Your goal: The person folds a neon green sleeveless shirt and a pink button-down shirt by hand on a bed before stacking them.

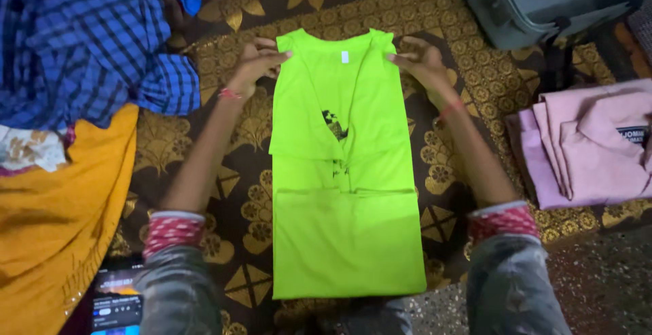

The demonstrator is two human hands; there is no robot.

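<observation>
A brown mat (468, 56) with gold flower patterns is spread over the floor, and a neon green shirt (343, 192) is laid flat on it, in the middle of the view. The shirt is folded into a long narrow strip, its sides turned inward, with the neck end far from the person and the lower end just before the knees.

Both arms are stretched forward along the shirt's two sides, nearly straight, with forearms bare and grey sleeves with red patterned cuffs pushed up near the elbows. The left hand (257, 63) is set at the shirt's far left corner, fingers curled and pinching the cloth at the shoulder edge. The right hand (424, 60) is set at the far right corner in like manner, fingers bent over the edge and pinching it. A red thread is worn on each wrist.

A blue checked cloth (75, 43) and a yellow cloth (61, 226) are heaped at the left. Folded pink shirts (591, 145) are stacked at the right. A phone (115, 297) with a lit screen is lying near the left knee.
</observation>
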